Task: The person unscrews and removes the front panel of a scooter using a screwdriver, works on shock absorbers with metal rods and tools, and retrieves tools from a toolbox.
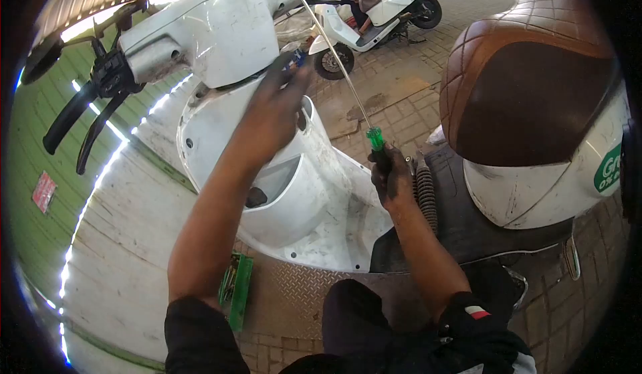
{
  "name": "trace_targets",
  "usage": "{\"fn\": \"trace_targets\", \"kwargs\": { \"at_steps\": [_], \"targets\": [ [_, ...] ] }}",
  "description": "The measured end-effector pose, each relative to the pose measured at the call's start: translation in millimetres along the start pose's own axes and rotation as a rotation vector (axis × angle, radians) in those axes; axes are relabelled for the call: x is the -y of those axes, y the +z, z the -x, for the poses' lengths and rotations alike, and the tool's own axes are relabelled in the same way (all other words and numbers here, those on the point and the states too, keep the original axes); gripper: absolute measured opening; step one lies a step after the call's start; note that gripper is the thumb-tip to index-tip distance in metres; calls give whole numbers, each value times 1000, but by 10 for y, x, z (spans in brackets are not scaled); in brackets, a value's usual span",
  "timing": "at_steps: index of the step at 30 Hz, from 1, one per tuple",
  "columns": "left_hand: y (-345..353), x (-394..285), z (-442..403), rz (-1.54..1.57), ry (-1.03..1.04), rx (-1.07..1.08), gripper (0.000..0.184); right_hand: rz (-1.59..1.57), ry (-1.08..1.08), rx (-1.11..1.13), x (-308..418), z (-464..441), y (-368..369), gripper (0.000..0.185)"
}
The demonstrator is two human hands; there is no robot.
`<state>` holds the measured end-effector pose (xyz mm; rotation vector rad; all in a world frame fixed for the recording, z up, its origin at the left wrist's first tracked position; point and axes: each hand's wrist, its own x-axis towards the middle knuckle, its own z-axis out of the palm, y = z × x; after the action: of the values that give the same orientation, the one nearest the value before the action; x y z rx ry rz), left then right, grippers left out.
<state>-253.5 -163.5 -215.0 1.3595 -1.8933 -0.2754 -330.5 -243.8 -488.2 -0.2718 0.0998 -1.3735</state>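
My right hand (393, 176) is wrapped round the green and black handle of a long screwdriver (374, 136). The screwdriver's thin shaft slants up and left, and its tip end appears at the right part of the scooter's white handlebar cover (231, 33). My left hand (273, 106) is raised over the white front panel (214, 123), just below that cover. Its fingers are blurred and closed round a small blue object (295, 59) with light markings, whose kind I cannot make out. Below the left forearm, the panel's open storage pocket (281, 176) holds a dark lump.
The brown quilted seat (528, 100) stands at the right. A coiled black spring or hose (426, 200) lies by the footboard. A green tray (239, 294) of small parts sits low left. Another white scooter (381, 13) and a person are behind.
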Motion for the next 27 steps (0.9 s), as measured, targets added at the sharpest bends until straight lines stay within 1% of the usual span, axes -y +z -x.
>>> {"fn": "trace_targets", "kwargs": {
  "at_steps": [1, 3, 4, 5, 7, 9, 10, 14, 17, 18, 20, 22, 23, 24, 25, 26, 27],
  "targets": [
    [130, 141, -332, 12, -93, 30, 59, 1, -4, 5, -30, -31, 13, 28],
    [225, 644, -995, -1153, 441, -186, 50, 45, -13, 4, -54, -32, 85, 27],
    [300, 739, -1160, -1150, 444, -195, 50, 83, -26, -2, -50, -33, 103, 27],
    [381, 804, -1300, -678, 297, -349, 42, 87, -30, 2, -49, -50, 106, 27],
    [481, 861, -1398, -198, 156, -480, 36, 112, 13, -6, -47, -82, 102, 28],
    [543, 880, -1323, -370, 486, -732, 40, 108, 19, 47, -81, -165, 14, 28],
    [575, 880, -1297, -15, 318, -576, 41, 105, 26, 53, -107, -195, -20, 28],
    [512, 884, -1345, -94, 307, -541, 41, 79, 60, 68, -205, -255, 49, 28],
    [504, 876, -1367, -196, 381, -563, 48, 40, 135, 114, -248, -298, 205, 28],
    [515, 882, -1399, -160, 362, -580, 48, 42, 136, 115, -257, -323, 241, 28],
    [524, 925, -1446, -125, 341, -600, 48, -79, 241, 176, -292, -345, 289, 29],
    [525, 999, -1497, -439, 514, -719, 48, -73, 218, 188, -346, -402, 241, 29],
    [525, 977, -1496, -437, 514, -724, 48, -66, 192, 198, -360, -437, 227, 29],
    [533, 892, -1455, -337, 472, -705, 47, -62, 193, 201, -360, -445, 230, 29],
    [554, 811, -1407, -238, 430, -685, 47, -50, 142, 199, -361, -443, 230, 30],
    [602, 662, -1284, -302, 311, -719, 43, -40, 90, 196, -359, -447, 237, 30],
    [593, 673, -1294, -303, 308, -721, 43, -38, 93, 197, -350, -449, 240, 30]
  ]
}}
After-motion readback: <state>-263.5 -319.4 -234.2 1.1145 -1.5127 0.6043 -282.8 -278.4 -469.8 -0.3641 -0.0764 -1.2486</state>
